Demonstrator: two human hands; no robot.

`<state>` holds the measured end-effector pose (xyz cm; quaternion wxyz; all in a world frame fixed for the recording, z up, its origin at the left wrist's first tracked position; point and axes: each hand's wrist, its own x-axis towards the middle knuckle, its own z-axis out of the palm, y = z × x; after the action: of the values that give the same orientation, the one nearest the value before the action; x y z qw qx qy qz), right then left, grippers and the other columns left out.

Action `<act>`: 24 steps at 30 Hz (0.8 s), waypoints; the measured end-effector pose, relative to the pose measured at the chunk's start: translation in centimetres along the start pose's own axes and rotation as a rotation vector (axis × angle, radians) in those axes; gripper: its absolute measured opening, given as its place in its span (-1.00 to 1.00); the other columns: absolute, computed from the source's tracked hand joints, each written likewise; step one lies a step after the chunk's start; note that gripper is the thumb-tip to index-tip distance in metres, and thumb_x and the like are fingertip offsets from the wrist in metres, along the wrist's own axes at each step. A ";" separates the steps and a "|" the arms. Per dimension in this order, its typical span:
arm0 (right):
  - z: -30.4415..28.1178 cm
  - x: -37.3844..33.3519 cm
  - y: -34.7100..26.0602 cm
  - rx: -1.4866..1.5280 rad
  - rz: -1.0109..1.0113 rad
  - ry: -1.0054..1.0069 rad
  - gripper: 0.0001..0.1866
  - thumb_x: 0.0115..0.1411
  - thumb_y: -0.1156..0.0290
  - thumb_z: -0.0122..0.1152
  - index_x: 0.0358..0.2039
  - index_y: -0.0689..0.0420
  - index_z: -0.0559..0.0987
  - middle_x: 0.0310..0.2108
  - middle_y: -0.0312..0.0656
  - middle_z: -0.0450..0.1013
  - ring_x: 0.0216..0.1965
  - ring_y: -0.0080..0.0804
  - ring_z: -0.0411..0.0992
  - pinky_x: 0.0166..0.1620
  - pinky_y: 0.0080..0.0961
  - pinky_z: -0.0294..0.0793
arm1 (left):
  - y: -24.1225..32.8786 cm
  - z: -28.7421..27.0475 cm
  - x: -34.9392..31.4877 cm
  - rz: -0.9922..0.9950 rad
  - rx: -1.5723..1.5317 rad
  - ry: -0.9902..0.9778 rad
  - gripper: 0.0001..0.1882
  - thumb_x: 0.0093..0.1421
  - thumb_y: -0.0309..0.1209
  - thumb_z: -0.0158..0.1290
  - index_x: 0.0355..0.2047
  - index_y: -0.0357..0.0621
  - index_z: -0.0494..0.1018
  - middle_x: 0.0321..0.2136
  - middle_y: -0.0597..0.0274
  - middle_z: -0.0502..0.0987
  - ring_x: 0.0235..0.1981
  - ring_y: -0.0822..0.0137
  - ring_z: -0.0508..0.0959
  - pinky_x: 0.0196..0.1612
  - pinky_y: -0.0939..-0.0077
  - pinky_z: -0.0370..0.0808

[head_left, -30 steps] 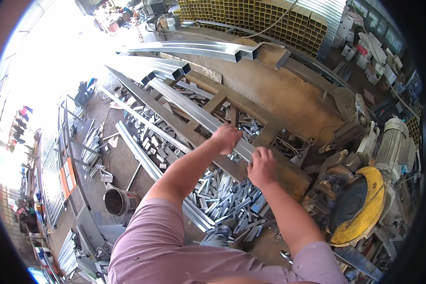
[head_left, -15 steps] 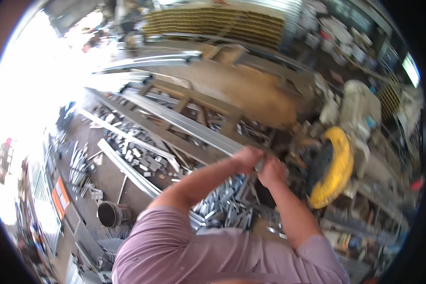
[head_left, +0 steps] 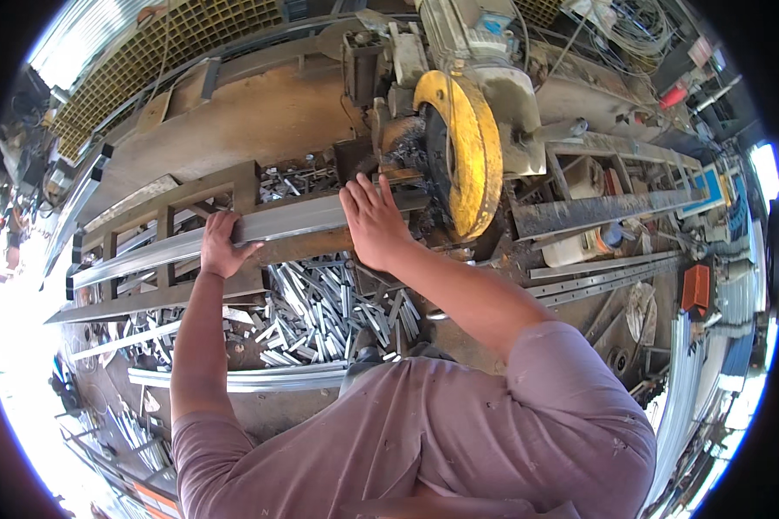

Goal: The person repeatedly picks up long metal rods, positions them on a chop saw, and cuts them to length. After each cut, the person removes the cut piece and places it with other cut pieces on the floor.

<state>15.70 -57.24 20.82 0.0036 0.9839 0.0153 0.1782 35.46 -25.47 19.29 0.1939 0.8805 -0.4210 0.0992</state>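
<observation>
A long silvery metal profile [head_left: 294,218] lies across a steel frame, its right end close to a cut-off saw. My left hand [head_left: 222,246] is closed over it, fingers across the top and thumb pointing right along the near side. Farther right, my right hand [head_left: 376,225] rests on the profile close to the saw, its fingers stretched out and somewhat apart. The saw's yellow blade guard [head_left: 483,156] stands just beyond that hand, with the dark disc [head_left: 439,156] on its left side. The profile's tip by the disc is hard to make out.
A heap of short metal offcuts [head_left: 320,316] lies on the floor below the frame [head_left: 166,245]. Behind stands a brown sheet [head_left: 277,108], with yellow grating [head_left: 160,60] at the far left. The saw's motor [head_left: 472,35] is beyond the guard. A bench frame [head_left: 597,214] extends right.
The view has swung right, bringing the saw to the middle. My hands, earlier together at the profile's near end, are now apart along it. The profile now lies across the frame by the saw.
</observation>
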 end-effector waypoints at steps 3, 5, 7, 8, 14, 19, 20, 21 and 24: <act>-5.3 -6.9 0.3 0.339 -0.045 -0.081 -0.24 0.15 0.27 0.45 0.31 0.29 0.39 0.30 0.09 0.36 0.48 0.11 0.17 0.49 0.08 0.21 | 0.1 1.0 1.4 -0.005 -0.018 0.014 -0.24 -0.13 -0.09 0.56 0.02 -0.18 0.54 -0.03 0.01 0.55 0.10 -0.14 0.49 0.22 -0.02 0.48; -6.5 -12.8 0.6 0.518 0.054 -0.150 -0.21 0.08 0.30 0.52 0.30 0.23 0.41 0.29 0.06 0.38 0.43 0.11 0.25 0.46 0.05 0.28 | 0.9 2.3 3.4 -0.001 -0.007 0.022 -0.25 -0.13 -0.08 0.56 0.01 -0.17 0.54 -0.05 0.02 0.53 0.08 -0.13 0.48 0.22 -0.01 0.46; -6.9 -18.5 0.9 0.572 0.183 -0.232 -0.23 0.09 0.30 0.52 0.30 0.17 0.43 0.28 0.04 0.40 0.38 0.11 0.31 0.43 0.00 0.34 | 1.2 3.8 4.6 -0.006 0.001 0.034 -0.26 -0.13 -0.08 0.56 0.00 -0.17 0.54 -0.05 0.02 0.53 0.08 -0.12 0.48 0.22 -0.01 0.46; -6.6 -21.3 1.1 0.580 0.255 -0.266 -0.26 0.11 0.28 0.51 0.29 0.14 0.44 0.28 0.04 0.40 0.36 0.12 0.34 0.41 -0.02 0.36 | 1.3 4.7 5.2 -0.010 0.002 0.040 -0.26 -0.12 -0.07 0.56 0.00 -0.16 0.54 -0.04 0.03 0.53 0.09 -0.12 0.48 0.22 0.00 0.46; -4.6 -32.0 2.1 0.452 0.782 -0.226 -0.26 0.23 0.14 0.46 0.32 0.17 0.39 0.27 0.10 0.40 0.33 0.19 0.35 0.34 0.03 0.39 | 4.2 8.4 7.3 -0.083 -0.032 -0.001 -0.25 -0.15 -0.01 0.57 -0.04 -0.14 0.54 -0.03 0.07 0.55 0.10 -0.09 0.48 0.23 0.03 0.46; 0.3 -34.2 3.8 0.415 1.022 -0.241 -0.20 0.36 -0.12 0.30 0.35 0.24 0.35 0.30 0.23 0.36 0.32 0.27 0.34 0.33 0.04 0.37 | 5.0 11.6 6.7 -0.045 -0.016 0.036 -0.24 -0.17 0.00 0.58 -0.03 -0.11 0.55 -0.03 0.09 0.55 0.11 -0.08 0.47 0.26 0.04 0.45; 1.0 -33.8 4.0 0.402 1.043 -0.262 -0.21 0.38 -0.14 0.25 0.34 0.25 0.36 0.30 0.23 0.36 0.32 0.28 0.34 0.33 0.04 0.37 | 4.9 12.1 6.6 -0.058 -0.016 0.015 -0.24 -0.17 0.00 0.59 -0.03 -0.11 0.55 -0.03 0.09 0.55 0.12 -0.08 0.47 0.27 0.04 0.44; 1.3 -33.0 4.2 0.391 1.064 -0.284 -0.21 0.41 -0.17 0.21 0.33 0.27 0.37 0.30 0.24 0.37 0.32 0.28 0.34 0.33 0.04 0.37 | 4.8 12.5 6.5 -0.070 -0.013 -0.007 -0.23 -0.18 0.00 0.59 -0.03 -0.10 0.55 -0.03 0.09 0.55 0.12 -0.08 0.47 0.28 0.05 0.44; 1.6 -31.6 5.0 0.488 0.974 -0.349 -0.24 0.46 -0.17 0.12 0.30 0.30 0.40 0.29 0.24 0.38 0.31 0.29 0.34 0.35 0.04 0.36 | 4.6 13.6 6.1 -0.056 -0.035 0.004 -0.24 -0.19 -0.01 0.60 -0.04 -0.08 0.56 -0.03 0.09 0.55 0.13 -0.07 0.46 0.30 0.05 0.42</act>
<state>-13.14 -63.19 8.35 -0.3039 0.8645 -0.4001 -0.0144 35.84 -38.22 10.25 0.2130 0.8881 -0.3976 0.0882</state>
